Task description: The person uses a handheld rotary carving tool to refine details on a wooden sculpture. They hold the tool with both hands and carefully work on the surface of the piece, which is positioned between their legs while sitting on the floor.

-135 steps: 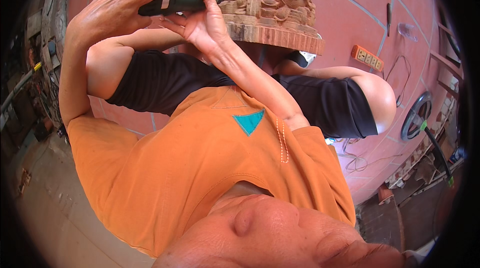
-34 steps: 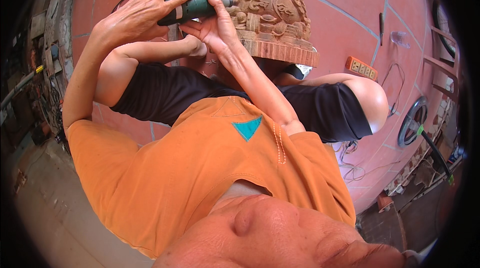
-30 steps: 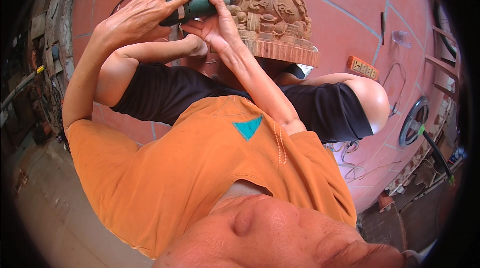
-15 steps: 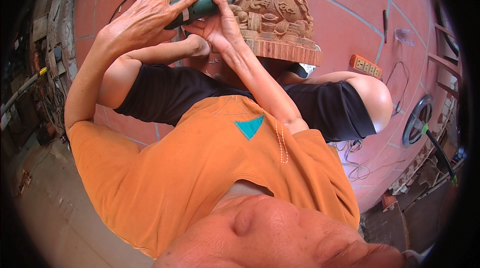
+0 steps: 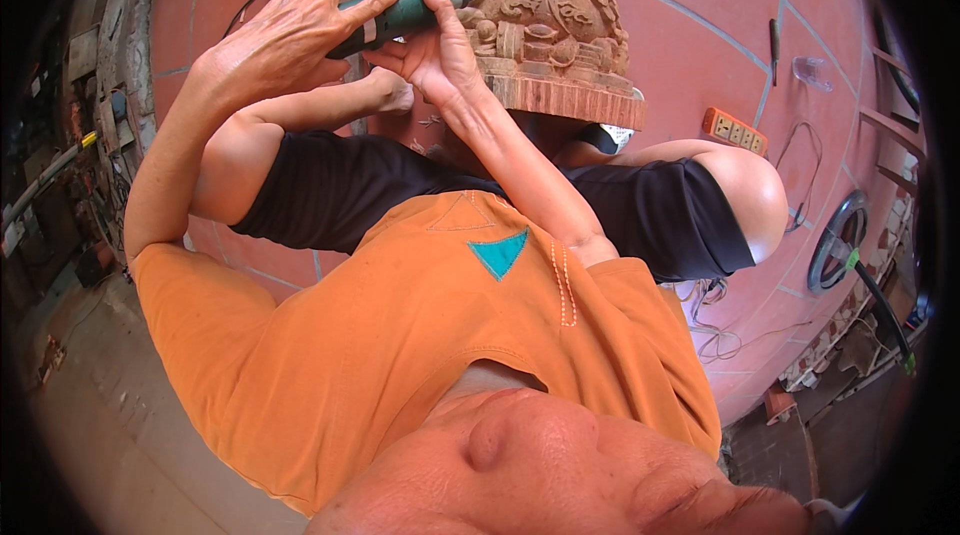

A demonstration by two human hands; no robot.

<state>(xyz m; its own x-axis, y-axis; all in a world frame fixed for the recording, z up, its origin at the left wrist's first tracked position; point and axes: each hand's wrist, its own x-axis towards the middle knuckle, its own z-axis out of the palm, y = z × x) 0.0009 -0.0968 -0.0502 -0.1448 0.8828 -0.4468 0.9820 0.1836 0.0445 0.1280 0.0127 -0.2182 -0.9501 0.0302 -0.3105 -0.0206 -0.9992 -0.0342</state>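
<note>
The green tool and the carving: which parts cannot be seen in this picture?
- Head view: the tip of the green tool is hidden behind the right hand.
- The top of the wooden carving is cut off by the upper edge.
- The tool's rear end lies under the left hand.

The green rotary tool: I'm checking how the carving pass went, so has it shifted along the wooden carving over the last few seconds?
Yes. The green rotary tool has moved toward the wooden carving; its tip now meets the carved side.
</note>
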